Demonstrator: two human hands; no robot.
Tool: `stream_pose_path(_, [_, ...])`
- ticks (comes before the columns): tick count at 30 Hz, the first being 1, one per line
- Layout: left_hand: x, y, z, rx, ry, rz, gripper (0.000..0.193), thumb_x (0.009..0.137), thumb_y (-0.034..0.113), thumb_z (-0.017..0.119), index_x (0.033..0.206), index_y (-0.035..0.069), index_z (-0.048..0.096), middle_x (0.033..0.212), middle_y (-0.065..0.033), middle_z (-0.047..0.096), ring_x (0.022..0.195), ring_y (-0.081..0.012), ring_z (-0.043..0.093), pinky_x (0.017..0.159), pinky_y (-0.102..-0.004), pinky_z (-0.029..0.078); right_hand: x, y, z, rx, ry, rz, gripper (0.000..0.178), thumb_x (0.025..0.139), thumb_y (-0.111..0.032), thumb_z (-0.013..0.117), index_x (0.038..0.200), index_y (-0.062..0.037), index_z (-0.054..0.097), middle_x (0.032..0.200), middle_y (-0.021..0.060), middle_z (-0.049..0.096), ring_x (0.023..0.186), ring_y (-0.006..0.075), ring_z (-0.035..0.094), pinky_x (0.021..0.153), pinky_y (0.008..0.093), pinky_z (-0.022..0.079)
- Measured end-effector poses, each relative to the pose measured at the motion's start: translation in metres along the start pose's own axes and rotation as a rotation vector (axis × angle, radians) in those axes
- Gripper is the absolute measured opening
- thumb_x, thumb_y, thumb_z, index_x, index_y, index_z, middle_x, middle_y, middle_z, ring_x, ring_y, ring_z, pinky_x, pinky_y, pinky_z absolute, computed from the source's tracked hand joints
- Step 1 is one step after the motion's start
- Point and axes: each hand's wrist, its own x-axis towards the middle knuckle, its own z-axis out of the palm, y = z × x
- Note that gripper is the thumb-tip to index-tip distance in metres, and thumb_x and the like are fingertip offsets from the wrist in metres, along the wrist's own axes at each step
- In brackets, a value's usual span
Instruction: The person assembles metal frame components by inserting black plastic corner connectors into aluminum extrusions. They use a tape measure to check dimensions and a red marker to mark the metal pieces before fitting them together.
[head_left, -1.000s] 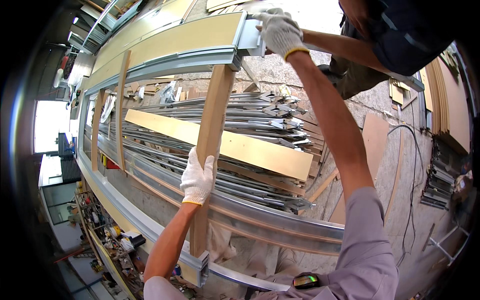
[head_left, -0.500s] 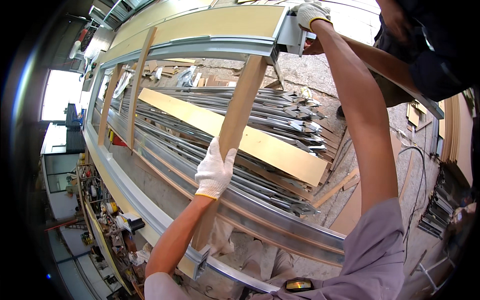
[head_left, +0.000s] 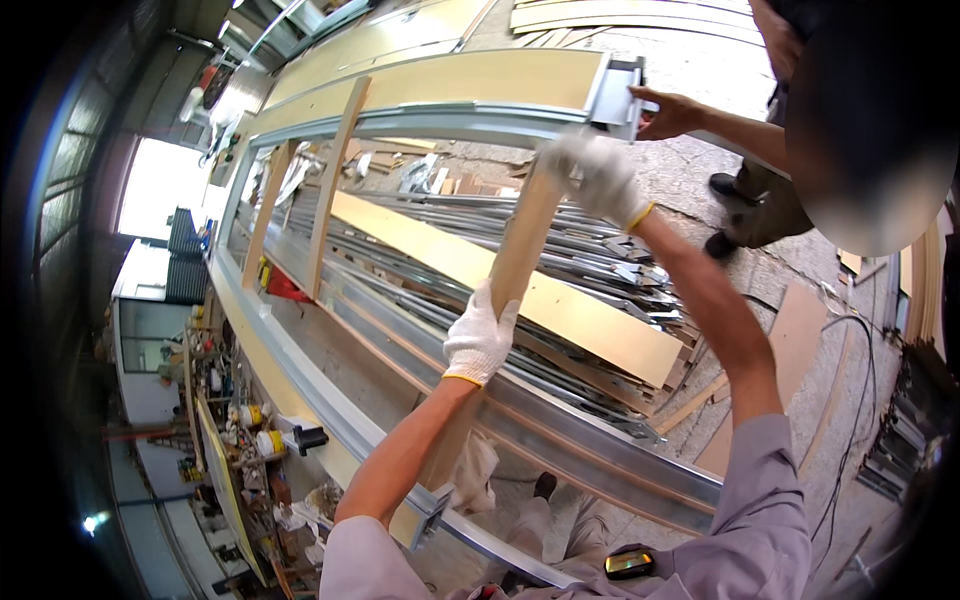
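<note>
My left hand (head_left: 480, 335), in a white knit glove, is wrapped around the middle of a wooden board (head_left: 526, 240). The board lies crosswise between the two long sides of a metal-edged frame (head_left: 450, 118). My right hand (head_left: 597, 178), gloved the same way, is at the board's far end. Its fingers are smeared by motion, so their grip is unclear. Just beyond it, a co-worker's bare hand (head_left: 668, 113) touches the grey metal end piece (head_left: 617, 100) of the frame's far side.
Below the frame lie a stack of metal bars (head_left: 430, 215) and a long yellow panel (head_left: 600, 325). Two more wooden crosspieces (head_left: 335, 190) span its left part. The co-worker's dark shoes (head_left: 722, 243) stand at the right. A black cable (head_left: 868, 400) runs over the floor.
My right hand has left the frame's metal end piece and moved toward me to the board's far end. My left hand keeps its hold on the board. The whole view has shifted.
</note>
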Motion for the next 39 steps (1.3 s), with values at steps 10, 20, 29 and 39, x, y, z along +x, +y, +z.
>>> stream_pose_path(10, [0.002, -0.004, 0.010, 0.063, 0.023, 0.046, 0.061, 0.104, 0.048, 0.055, 0.147, 0.007, 0.040, 0.133, -0.0280, 0.064, 0.104, -0.0519, 0.068, 0.090, -0.0586, 0.053, -0.159, -0.172, -0.016, 0.045, -0.587, 0.720, 0.037, 0.098, -0.040, 0.064, 0.111, -0.0066, 0.074, 0.111, 0.0207, 0.070, 0.105, 0.0393, 0.069, 0.090, 0.0499, 0.055])
stream_pose_path(20, [-0.007, -0.011, 0.004, -0.093, 0.095, 0.100, 0.053, 0.102, 0.049, 0.057, 0.133, 0.006, 0.048, 0.116, -0.0284, 0.070, 0.102, -0.0502, 0.070, 0.088, -0.0592, 0.054, -0.213, -0.283, -0.030, 0.203, -0.516, 1.036, 0.045, 0.101, -0.032, 0.064, 0.132, 0.0012, 0.065, 0.119, 0.0224, 0.072, 0.111, 0.0351, 0.069, 0.098, 0.0453, 0.053])
stream_pose_path(29, [-0.004, -0.028, 0.016, -0.247, 0.325, 0.236, 0.068, 0.100, 0.053, 0.060, 0.138, -0.002, 0.048, 0.127, -0.0303, 0.064, 0.115, -0.0463, 0.065, 0.097, -0.0516, 0.054, -0.176, -0.278, -0.065, 0.204, 0.170, 1.057, 0.045, 0.109, -0.020, 0.059, 0.148, 0.0021, 0.053, 0.116, 0.0092, 0.070, 0.099, 0.0129, 0.065, 0.089, 0.0282, 0.054])
stream_pose_path(39, [-0.124, -0.268, -0.186, -0.361, 0.239, 0.524, 0.081, 0.079, 0.049, 0.088, 0.141, 0.005, 0.061, 0.139, -0.0191, 0.065, 0.129, -0.0347, 0.063, 0.110, -0.0428, 0.050, -0.173, -0.459, -0.009, 0.309, -0.097, 1.305, 0.035, 0.107, -0.018, 0.061, 0.133, 0.0051, 0.065, 0.106, 0.0065, 0.072, 0.091, 0.0101, 0.064, 0.084, 0.0255, 0.053])
